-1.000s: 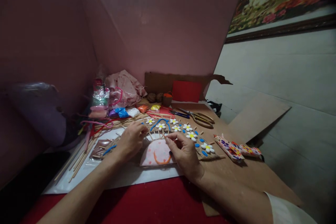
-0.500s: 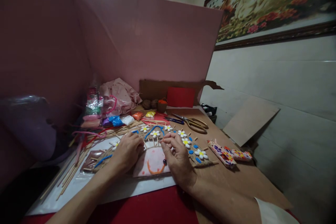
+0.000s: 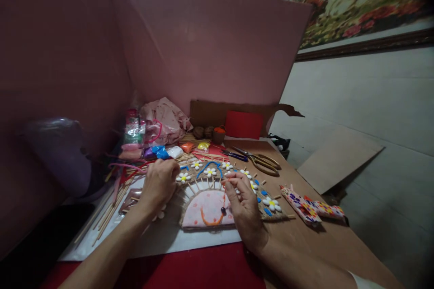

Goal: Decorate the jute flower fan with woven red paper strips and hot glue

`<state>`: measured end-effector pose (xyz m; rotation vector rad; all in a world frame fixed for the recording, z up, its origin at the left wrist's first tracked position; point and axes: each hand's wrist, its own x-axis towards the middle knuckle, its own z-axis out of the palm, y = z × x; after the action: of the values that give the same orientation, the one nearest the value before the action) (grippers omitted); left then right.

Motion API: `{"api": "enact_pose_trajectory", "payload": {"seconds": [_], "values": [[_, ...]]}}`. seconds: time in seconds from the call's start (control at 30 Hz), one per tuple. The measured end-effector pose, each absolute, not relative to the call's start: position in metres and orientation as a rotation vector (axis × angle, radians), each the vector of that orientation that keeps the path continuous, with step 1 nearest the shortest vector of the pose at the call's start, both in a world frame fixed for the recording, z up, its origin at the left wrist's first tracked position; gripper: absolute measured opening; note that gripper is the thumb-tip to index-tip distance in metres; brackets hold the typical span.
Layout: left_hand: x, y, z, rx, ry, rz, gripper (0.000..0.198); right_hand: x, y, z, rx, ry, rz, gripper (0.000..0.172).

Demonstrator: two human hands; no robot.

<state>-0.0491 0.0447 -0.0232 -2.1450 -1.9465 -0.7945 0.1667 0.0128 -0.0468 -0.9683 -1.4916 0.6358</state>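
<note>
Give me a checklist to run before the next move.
1. Thin orange cord pinched in right hand: ok.
2. Round dark bead in view over the spotted pink fabric half-circle: ok.
3. Left hand apart from that fabric: ok.
4. Left hand empty: cannot tell.
5. Brown woven white-flowered arch wholly visible: not ok, left forearm hides part.
6. Gold-handled metal scissors out of both hands: ok.

Illumination is dim and low in contrast. A soft shadow lies on the white sheet (image 3: 190, 240) beside my left forearm (image 3: 124, 230). The plastic packets (image 3: 132, 132) return small highlights. The pink partition (image 3: 210, 54) darkens leftward. Fine detail at my right fingers (image 3: 240, 181) is slightly soft.
</note>
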Motion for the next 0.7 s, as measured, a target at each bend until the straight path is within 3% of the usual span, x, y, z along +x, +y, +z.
{"api": "enact_pose_trajectory", "payload": {"seconds": [0.33, 0.47, 0.63, 0.7], "values": [[-0.087, 0.055, -0.012, -1.819, -2.216, -1.007, 0.019, 0.168, 0.016, -0.053, -0.808, -1.673, 0.724, 0.017], [-0.081, 0.054, -0.010, -1.969, -2.160, -1.078, 0.018, 0.168, 0.013, -0.052, -0.821, -1.650, 0.765, 0.024], [-0.058, 0.047, -0.019, -2.199, -2.047, -1.021, 0.018, 0.170, 0.016, -0.057, -0.837, -1.628, 0.627, 0.008], [-0.047, 0.043, -0.025, -2.267, -1.991, -0.987, 0.020, 0.171, 0.016, -0.058, -0.863, -1.618, 0.580, 0.014]]}}
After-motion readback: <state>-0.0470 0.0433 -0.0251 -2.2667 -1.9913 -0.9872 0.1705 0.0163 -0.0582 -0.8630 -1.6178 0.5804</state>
